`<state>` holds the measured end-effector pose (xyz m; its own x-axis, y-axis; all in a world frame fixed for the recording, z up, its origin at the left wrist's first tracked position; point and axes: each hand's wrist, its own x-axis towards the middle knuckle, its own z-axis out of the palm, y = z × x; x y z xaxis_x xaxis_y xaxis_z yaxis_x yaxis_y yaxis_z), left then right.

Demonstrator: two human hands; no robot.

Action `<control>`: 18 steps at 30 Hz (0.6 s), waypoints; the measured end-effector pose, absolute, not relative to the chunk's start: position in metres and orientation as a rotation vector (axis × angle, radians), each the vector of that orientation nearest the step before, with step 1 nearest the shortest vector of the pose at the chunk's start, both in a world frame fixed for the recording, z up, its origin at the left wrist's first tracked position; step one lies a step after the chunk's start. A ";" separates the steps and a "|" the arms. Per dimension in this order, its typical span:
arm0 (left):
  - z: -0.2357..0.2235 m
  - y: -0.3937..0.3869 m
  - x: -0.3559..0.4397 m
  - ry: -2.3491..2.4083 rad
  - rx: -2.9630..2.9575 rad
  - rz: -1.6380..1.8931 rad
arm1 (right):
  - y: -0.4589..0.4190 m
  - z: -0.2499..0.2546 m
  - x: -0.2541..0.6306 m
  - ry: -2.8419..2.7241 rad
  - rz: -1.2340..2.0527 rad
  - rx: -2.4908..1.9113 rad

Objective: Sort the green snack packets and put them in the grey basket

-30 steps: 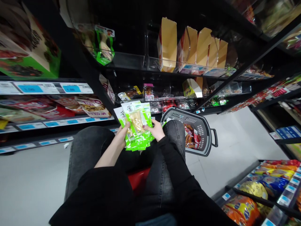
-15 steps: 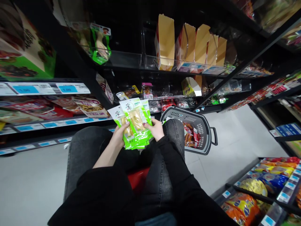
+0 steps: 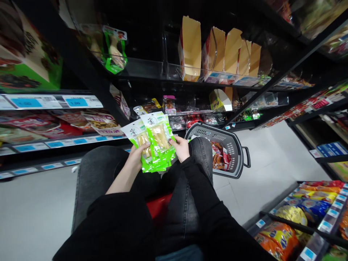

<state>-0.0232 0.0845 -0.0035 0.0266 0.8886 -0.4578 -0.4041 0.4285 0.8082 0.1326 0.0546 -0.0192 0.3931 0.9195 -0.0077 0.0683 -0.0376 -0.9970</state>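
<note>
Grasping fanned snack packets point(image 3: 157, 141) mid-frame, at their left edge with the left hand point(image 3: 136, 156) and right edge with the right hand point(image 3: 181, 148); near a basket point(image 3: 236, 145), right of centre.

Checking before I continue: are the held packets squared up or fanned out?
Fanned out: between the left hand and right hand, the packets overlap with tops spread apart.

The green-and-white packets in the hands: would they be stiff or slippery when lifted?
The packets would likely slip against each other: they look glossy and overlap in a fan. Their green lower ends look crinkled, so these may flex; the pale contents perhaps keep the middles stiffer.
</note>
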 end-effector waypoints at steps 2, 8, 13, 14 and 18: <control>-0.006 0.085 -0.024 1.114 0.558 1.061 | 0.054 -0.021 0.133 -0.975 0.864 -1.472; -0.012 0.087 -0.028 1.063 0.504 1.062 | 0.052 -0.022 0.135 -1.054 0.922 -1.486; -0.002 0.083 -0.027 1.043 0.523 1.038 | 0.054 -0.022 0.133 -1.036 0.931 -1.470; 0.000 0.082 -0.027 1.042 0.528 1.030 | 0.055 -0.022 0.134 -1.020 0.921 -1.469; 0.003 0.081 -0.025 1.029 0.485 1.057 | 0.058 -0.027 0.143 -0.874 0.763 -1.572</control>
